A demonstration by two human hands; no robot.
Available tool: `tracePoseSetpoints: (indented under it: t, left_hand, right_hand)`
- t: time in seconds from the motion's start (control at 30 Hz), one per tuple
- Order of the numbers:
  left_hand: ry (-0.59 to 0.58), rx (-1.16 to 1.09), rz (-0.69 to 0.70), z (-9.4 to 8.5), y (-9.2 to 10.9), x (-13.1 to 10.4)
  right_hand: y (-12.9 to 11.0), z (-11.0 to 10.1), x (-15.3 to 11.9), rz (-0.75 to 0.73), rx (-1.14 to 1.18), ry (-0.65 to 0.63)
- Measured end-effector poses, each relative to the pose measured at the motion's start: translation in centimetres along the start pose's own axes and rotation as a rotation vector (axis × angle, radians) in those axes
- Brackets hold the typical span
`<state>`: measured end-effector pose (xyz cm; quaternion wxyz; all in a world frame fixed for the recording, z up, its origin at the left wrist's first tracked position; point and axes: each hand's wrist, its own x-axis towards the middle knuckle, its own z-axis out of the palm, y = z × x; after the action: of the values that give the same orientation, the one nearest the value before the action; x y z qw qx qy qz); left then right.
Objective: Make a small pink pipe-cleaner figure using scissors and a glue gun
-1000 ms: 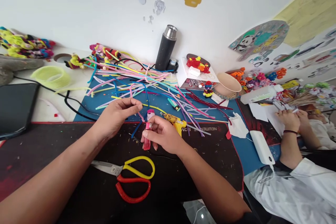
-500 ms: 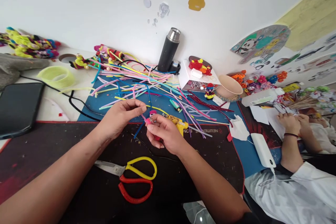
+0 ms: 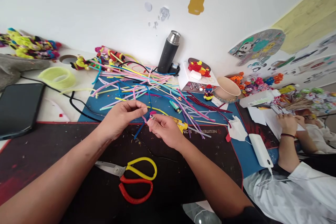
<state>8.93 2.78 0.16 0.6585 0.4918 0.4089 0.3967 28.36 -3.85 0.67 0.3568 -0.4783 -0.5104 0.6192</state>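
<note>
My left hand point(image 3: 119, 117) is closed in a pinch, thumb against forefinger, on a thin pink pipe cleaner point(image 3: 144, 120) that runs between both hands. Facing it, my right hand point(image 3: 168, 129) is closed round a small bright pink fuzzy piece point(image 3: 152, 113); the fingers cover most of it, so its shape cannot be made out. Just behind the fingers, a blue pipe cleaner point(image 3: 149, 96) bends down to the mat. Below the hands lie scissors point(image 3: 121, 170) with one yellow and one red handle, blades pointing left. A yellow glue gun point(image 3: 181, 124) is partly hidden behind my right hand.
Loose pipe cleaners point(image 3: 126, 77) spread over the blue mat. Behind stand a black thermos point(image 3: 168, 53), a white box point(image 3: 186, 78) and a bowl point(image 3: 227, 89). A phone point(image 3: 19, 106) lies left. At right are a power bank point(image 3: 261, 150) and a co-worker's hands point(image 3: 287, 123).
My right hand has rolled slightly, its fingers now tucked in, and less of the pink piece shows. My left hand keeps its pinch almost in place. The view has shifted slightly.
</note>
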Motion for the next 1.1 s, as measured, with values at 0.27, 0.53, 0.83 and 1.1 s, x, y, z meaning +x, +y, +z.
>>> tracePoseSetpoints:
  t: [0.27, 0.53, 0.83, 1.1]
  left_hand:
    - [-0.046, 0.165, 0.043, 0.2, 0.8, -0.2]
    - [-0.046, 0.294, 0.1, 0.1, 0.7, -0.4]
    - [-0.043, 0.363, 0.118, 0.2, 0.8, -0.4]
    - [-0.042, 0.401, 0.125, 0.1, 0.6, -0.3]
  right_hand:
    - [-0.2, -0.3, 0.1, -0.033, -0.326, 0.152]
    - [-0.5, -0.2, 0.4, -0.008, -0.459, 0.222]
    - [0.1, -0.4, 0.5, 0.025, -0.514, 0.239]
    - [0.5, -0.3, 0.8, 0.014, -0.506, 0.241]
